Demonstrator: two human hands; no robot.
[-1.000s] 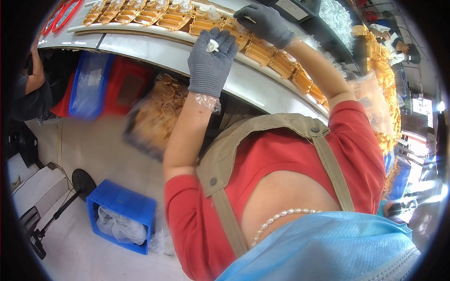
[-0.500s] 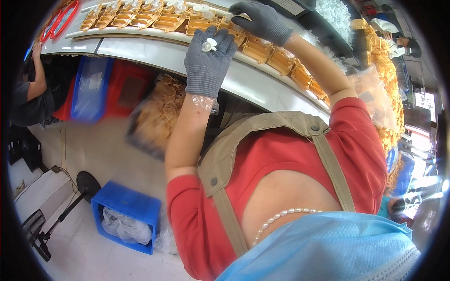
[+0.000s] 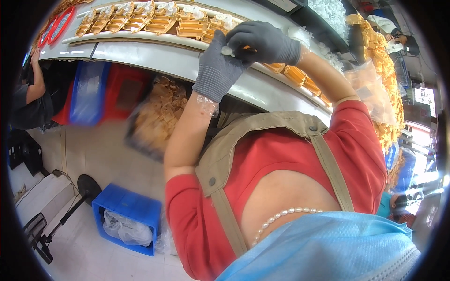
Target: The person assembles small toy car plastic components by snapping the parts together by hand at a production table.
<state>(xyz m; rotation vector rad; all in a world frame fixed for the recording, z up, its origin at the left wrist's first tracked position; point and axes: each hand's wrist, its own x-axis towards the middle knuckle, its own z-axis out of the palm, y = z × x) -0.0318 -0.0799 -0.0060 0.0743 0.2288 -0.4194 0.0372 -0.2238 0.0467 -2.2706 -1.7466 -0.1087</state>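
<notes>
The left forearm rises almost upright from its red sleeve point(image 3: 180, 187), leaning a little right at the wrist; the gloved left hand point(image 3: 221, 70) is over the near edge of the table point(image 3: 136, 52), partly bent, one finger or the thumb pointing up; the right forearm slants up and leftward, and the gloved right hand point(image 3: 266, 43) turns in toward the left, its fingers curled down until the two hands meet; a small white piece point(image 3: 227, 50) sits where their fingers come together, over the table's near side; the right fingers are nearly closed, the left half curled, and I cannot tell which has hold of the piece; orange cases point(image 3: 191, 28) line the table along its near edge, beyond a white rail point(image 3: 119, 35).
</notes>
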